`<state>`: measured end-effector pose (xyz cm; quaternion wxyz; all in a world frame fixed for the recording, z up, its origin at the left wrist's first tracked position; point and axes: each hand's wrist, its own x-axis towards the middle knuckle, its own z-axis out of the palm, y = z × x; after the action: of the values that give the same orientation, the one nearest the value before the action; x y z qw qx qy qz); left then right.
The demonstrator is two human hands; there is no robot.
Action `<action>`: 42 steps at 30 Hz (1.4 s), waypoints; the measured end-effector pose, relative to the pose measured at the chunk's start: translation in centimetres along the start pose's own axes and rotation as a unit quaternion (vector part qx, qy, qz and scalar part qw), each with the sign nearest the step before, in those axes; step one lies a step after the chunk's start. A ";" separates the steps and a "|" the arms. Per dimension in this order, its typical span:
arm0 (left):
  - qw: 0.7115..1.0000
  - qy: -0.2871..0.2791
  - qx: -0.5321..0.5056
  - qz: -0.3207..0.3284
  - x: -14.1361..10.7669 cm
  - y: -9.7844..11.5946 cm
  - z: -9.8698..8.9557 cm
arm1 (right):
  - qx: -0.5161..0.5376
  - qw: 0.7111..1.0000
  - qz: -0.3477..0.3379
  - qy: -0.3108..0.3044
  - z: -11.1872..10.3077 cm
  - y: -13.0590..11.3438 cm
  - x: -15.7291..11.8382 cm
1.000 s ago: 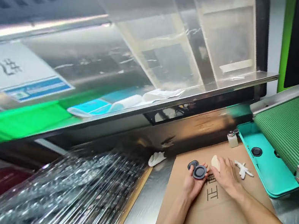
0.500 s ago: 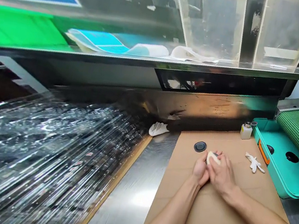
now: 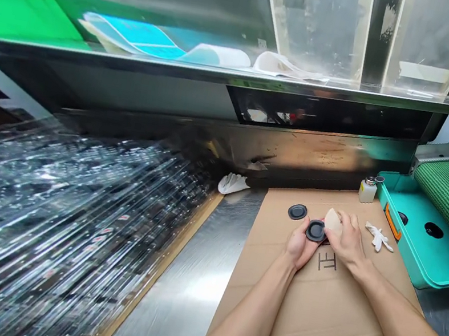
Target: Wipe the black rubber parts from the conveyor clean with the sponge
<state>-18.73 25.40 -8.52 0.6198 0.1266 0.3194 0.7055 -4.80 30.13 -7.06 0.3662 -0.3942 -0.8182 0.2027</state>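
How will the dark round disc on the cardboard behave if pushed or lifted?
The dark round disc lies flat on the cardboard, so a push will probably slide it rather than tip it. Its matte look suggests rubber, likely a bit grippy. Being round, it could roll if stood on edge.

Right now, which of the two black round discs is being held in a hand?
The disc held in the left hand; the other disc lies on the cardboard, touching no hand.
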 end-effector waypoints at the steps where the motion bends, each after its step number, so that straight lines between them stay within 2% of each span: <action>1: 1.000 0.004 -0.003 0.004 0.0 0.0 0.1 | 0.024 1.000 -0.002 -0.012 -0.3 0.0 -0.1; 6: 1.000 0.014 -0.011 0.012 -0.4 -0.2 0.3 | 0.127 0.983 0.009 -0.132 -1.0 0.0 -0.4; 11: 0.999 -0.024 0.032 0.037 -0.6 -0.9 0.3 | 0.245 0.956 0.102 -0.127 0.5 0.4 0.2; 14: 0.998 -0.026 0.050 0.042 -0.7 -1.0 0.3 | 0.266 0.949 0.106 -0.130 0.9 0.4 0.3; 18: 0.999 -0.005 0.039 0.009 -0.9 -0.9 0.3 | 0.173 0.960 0.076 -0.204 -0.5 0.5 0.2; 19: 0.999 -0.001 0.034 0.006 -0.9 -1.0 0.4 | 0.128 0.971 0.072 -0.189 -0.9 0.4 0.1; 21: 1.000 0.003 0.025 0.009 -0.8 -1.3 0.5 | 0.025 0.991 0.069 -0.116 -1.3 -0.2 0.1; 23: 1.000 0.010 0.010 0.012 -0.7 -1.6 0.5 | -0.064 0.994 0.049 -0.077 -1.1 -1.1 -0.1; 26: 1.000 0.016 -0.016 0.003 -0.4 -1.9 0.4 | -0.158 0.979 0.014 -0.126 -0.5 -2.3 -0.4; 28: 1.000 0.024 -0.017 0.003 -0.2 -1.8 0.2 | -0.208 0.969 0.034 -0.132 -0.3 -2.6 -0.6; 30: 0.999 0.031 -0.015 0.007 -0.1 -1.7 0.0 | -0.228 0.964 0.044 -0.132 -0.4 -2.5 -0.7; 33: 1.000 0.021 -0.018 0.007 0.0 -1.8 -0.2 | -0.226 0.963 0.017 -0.148 -0.5 -2.4 -0.7; 37: 0.999 0.028 -0.007 0.028 -0.1 -2.1 -0.2 | -0.248 0.956 0.058 -0.145 -0.3 -2.5 -0.8; 40: 0.999 0.027 -0.010 0.021 -0.2 -2.2 0.0 | -0.227 0.961 0.020 -0.156 0.1 -2.6 -1.0; 42: 0.999 0.032 -0.009 0.018 -0.3 -2.0 0.2 | -0.227 0.963 0.033 -0.143 0.2 -2.3 -0.8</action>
<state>-16.97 25.26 -9.51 0.5979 0.1040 0.3301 0.7230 -5.75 28.11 -6.07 0.1399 -0.4602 -0.8733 0.0780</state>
